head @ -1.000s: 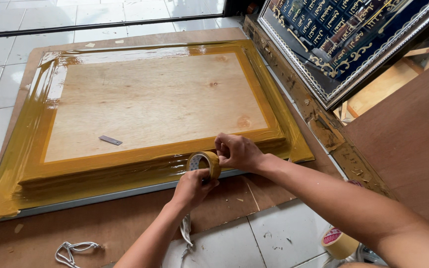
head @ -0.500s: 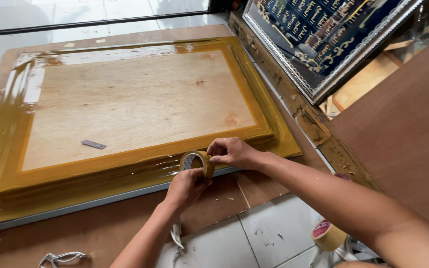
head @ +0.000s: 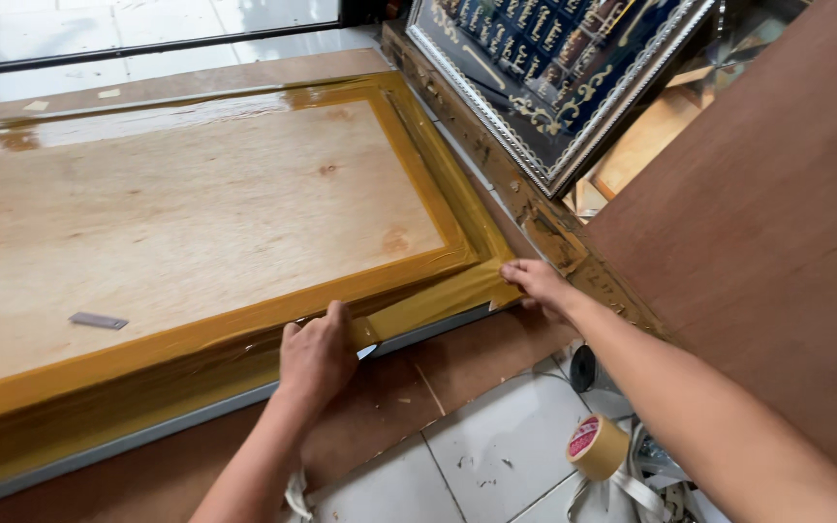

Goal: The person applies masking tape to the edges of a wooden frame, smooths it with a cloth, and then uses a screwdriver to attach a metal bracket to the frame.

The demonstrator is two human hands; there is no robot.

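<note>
tape roll with red-white label, floor

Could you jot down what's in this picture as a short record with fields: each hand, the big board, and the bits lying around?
Left hand: presses brown packing tape onto the near edge of the large plywood-backed frame.
Right hand: palm down at the frame's near right corner, on the tape's end.
Tape roll: not visible in either hand.
On the board: small flat grey blade.
On the tiled floor: spare brown tape roll.
Behind: dark blue picture in an ornate silver frame, leaning.
</note>
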